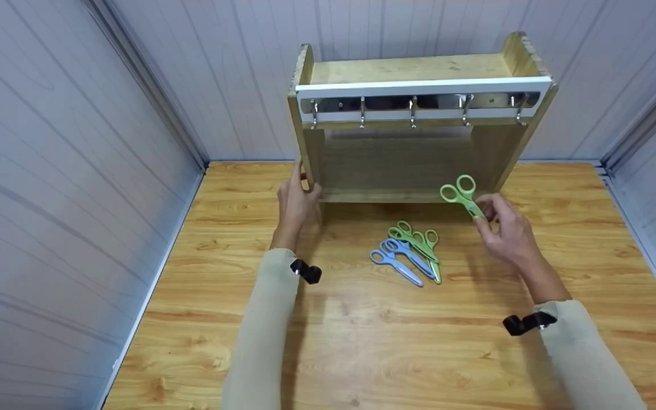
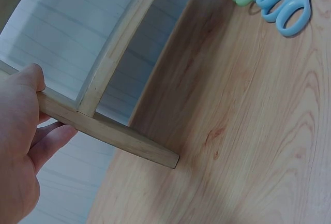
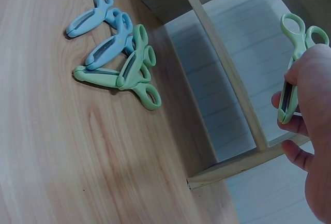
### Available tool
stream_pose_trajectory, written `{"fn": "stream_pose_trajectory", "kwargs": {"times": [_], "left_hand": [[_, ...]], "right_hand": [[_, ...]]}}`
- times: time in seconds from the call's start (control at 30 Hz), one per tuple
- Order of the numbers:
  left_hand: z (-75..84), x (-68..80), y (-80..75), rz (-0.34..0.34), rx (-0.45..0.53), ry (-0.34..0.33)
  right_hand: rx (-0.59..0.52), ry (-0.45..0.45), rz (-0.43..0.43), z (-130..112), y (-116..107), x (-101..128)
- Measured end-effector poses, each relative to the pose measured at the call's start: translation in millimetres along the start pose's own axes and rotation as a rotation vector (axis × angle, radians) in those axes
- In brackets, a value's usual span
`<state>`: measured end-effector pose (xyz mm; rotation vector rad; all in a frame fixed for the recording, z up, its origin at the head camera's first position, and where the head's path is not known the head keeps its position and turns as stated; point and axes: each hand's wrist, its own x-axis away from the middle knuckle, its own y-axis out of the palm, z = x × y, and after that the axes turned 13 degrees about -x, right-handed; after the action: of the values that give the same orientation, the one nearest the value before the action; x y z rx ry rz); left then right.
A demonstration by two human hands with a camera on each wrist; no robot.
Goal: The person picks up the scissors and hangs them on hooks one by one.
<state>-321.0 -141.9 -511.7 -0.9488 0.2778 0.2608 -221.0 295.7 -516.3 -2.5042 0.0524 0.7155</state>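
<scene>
A wooden rack point(image 1: 396, 165) with a white rail and several metal hooks point(image 1: 413, 111) stands at the back of the table. My left hand point(image 1: 295, 199) grips its left side panel point(image 2: 111, 131), thumb on one face and fingers on the other. In my right hand point(image 1: 507, 228) is a pair of green scissors point(image 1: 462, 196), pinched by the blade end with the finger loops pointing up, in front of the rack's lower right part. On the table between my hands lie two blue scissors point(image 1: 399, 267) and two green scissors point(image 1: 416, 242), overlapping in a pile.
The wood-grain table point(image 1: 385, 353) reaches back to a pale panelled wall point(image 1: 248, 80). Side walls point(image 1: 60, 188) enclose it at left and right. The rack has an upper shelf point(image 1: 408, 69) behind the hook rail. A black camera mount sits on each wrist.
</scene>
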Motion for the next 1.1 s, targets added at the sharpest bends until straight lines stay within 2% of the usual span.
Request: {"fn": "stream_pose_trajectory", "kwargs": {"times": [0.3, 0.57, 1.1], "left_hand": [[1.0, 0.9, -0.8, -0.033, 0.0, 0.002], [1.4, 0.9, -0.5, -0.009, 0.007, 0.003], [2.4, 0.9, -0.7, -0.004, -0.015, -0.009]], "right_hand": [[-0.018, -0.025, 0.005, -4, -4, -7], [-0.033, -0.034, 0.009, -9, -8, -12], [-0.016, -0.086, 0.043, -15, -22, -19]]}}
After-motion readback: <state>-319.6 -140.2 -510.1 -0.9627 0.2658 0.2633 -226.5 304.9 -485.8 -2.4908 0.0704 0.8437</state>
